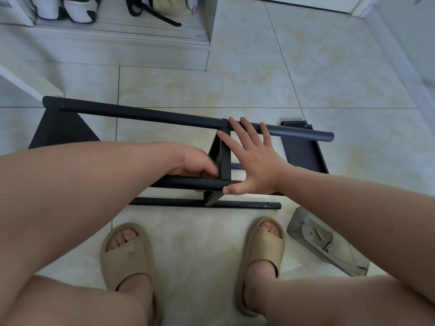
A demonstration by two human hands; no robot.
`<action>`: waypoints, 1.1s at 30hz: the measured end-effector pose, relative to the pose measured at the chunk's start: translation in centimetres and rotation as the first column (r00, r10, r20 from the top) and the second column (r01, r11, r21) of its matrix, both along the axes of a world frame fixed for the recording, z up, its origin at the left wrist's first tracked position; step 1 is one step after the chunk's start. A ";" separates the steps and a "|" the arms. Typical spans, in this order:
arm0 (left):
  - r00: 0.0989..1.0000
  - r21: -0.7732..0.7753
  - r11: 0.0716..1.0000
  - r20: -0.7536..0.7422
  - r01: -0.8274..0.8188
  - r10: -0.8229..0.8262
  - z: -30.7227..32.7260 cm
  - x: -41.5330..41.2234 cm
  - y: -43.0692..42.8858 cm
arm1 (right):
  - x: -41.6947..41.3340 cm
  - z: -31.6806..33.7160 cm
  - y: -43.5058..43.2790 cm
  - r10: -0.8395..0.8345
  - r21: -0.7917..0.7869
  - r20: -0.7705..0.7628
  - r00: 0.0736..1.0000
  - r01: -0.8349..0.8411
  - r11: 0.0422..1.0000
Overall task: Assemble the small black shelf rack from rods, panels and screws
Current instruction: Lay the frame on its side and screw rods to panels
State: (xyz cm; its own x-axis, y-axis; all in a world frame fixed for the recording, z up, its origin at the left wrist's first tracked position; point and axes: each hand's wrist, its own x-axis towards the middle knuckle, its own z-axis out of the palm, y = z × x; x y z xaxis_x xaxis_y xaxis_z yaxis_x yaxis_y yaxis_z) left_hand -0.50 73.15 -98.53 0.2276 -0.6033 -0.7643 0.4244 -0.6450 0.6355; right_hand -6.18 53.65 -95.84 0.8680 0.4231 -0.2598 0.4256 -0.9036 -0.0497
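Head view: my left hand (190, 163) curls round the near round rod (183, 183) of the small black metal shelf rack (61, 128), which lies on its side on the pale tiled floor (259, 85) before my beige slippers (127, 255). My right hand (256, 161) is flat, fingers (237, 130) spread against the middle panel (225, 158), fingertips touching the far rod (141, 115).

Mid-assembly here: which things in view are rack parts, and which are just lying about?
Job: black metal rods, black flat panels, clear plastic bag of silver screws, left hand gripping a rod, right hand.
Lying about: white sneakers, beige bag with black straps.
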 end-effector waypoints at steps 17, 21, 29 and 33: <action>0.911 0.505 0.796 0.047 0.333 -0.411 5.4 0.3 3.3 | -0.8 3.7 1.1 -0.118 -0.001 -0.219 0.969 0.121 0.993; 0.853 0.529 0.780 0.183 0.334 -0.489 7.5 -0.7 4.8 | -2.4 5.8 0.7 -0.233 -0.015 -0.382 0.894 0.246 0.969; 0.427 0.517 0.845 0.800 -0.136 -0.420 9.4 -1.6 4.0 | -2.8 8.1 0.4 -0.322 -0.057 0.045 0.946 0.324 0.944; 0.296 0.447 0.877 0.874 -0.179 -0.385 8.6 -2.1 3.8 | -2.3 7.4 0.0 -0.366 -0.048 0.130 0.921 0.375 0.926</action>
